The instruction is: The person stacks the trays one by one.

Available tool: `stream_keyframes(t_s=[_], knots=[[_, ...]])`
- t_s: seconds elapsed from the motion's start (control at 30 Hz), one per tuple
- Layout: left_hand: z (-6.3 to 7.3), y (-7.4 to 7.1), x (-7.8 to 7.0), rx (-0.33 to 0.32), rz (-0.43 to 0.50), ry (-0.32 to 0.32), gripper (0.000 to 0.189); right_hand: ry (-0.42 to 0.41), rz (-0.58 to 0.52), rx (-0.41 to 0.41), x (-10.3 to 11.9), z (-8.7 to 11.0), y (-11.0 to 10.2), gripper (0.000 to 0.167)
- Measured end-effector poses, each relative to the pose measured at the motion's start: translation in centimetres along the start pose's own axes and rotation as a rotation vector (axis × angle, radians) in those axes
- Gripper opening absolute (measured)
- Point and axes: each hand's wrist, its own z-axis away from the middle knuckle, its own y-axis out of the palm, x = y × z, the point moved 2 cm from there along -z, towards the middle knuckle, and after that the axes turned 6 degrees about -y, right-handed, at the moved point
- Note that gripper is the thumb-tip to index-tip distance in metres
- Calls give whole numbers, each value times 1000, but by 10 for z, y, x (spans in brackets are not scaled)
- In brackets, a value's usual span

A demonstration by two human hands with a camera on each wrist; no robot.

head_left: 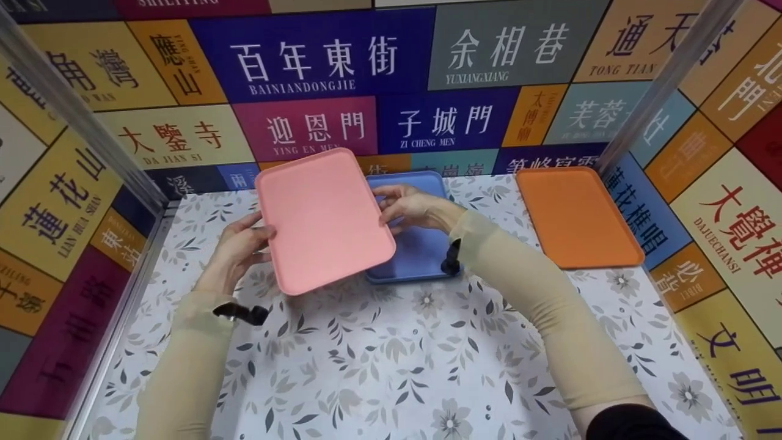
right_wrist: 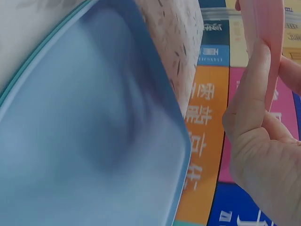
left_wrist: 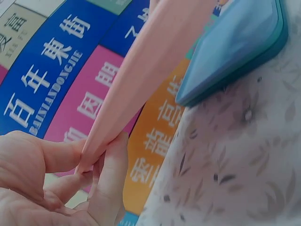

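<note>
A pink rectangular tray point(head_left: 327, 220) with a low rim is held tilted above the table by both hands. My left hand point(head_left: 241, 247) pinches its left edge, thumb on the near face. On the opposite edge, my right hand point(head_left: 415, 208) grips with thumb and fingers. Both wrist views show the pink tray point(left_wrist: 131, 80) nearly edge-on. Behind and to its right lies a blue tray point(head_left: 415, 256), partly hidden by the pink one and the right hand. A teal edge point(left_wrist: 235, 77) shows beneath the blue tray; whether it is a second tray I cannot tell.
An orange tray point(head_left: 580, 220) lies at the table's back right. White cloth with grey leaves and flowers covers the table point(head_left: 366, 366). Panels printed with large characters point(head_left: 311, 58) wall in the back and sides, with metal posts point(head_left: 660, 85) at the corners.
</note>
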Motion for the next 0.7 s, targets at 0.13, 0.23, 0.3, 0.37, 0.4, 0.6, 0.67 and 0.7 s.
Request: stream_keyframes(t_s=[0.13,0.23,0.3,0.37,0.4,0.6,0.67,0.7], knots=[[-8,20,-5,-4,-42,-3,72,-11,-14,-26,-4,12,-17,85],[-15,36,-7,7,-53,-1,71,-22,-23,-41,-7,23,-31,87],[-20,49,-7,20,-48,5,71,-25,-28,-57,-9,33,-41,88],[-25,61,-7,30,-40,15,71,-28,-23,-78,-12,42,-52,89],[-27,67,-7,33,-39,18,71,-30,-19,-87,-13,46,-57,89],[-36,97,-10,39,-77,12,69,-45,-14,-121,-24,65,-80,91],[-38,106,-10,41,-96,6,69,-43,-13,-139,-29,71,-86,90],[-40,112,-10,43,-102,7,68,-39,-12,-150,-32,74,-90,90]])
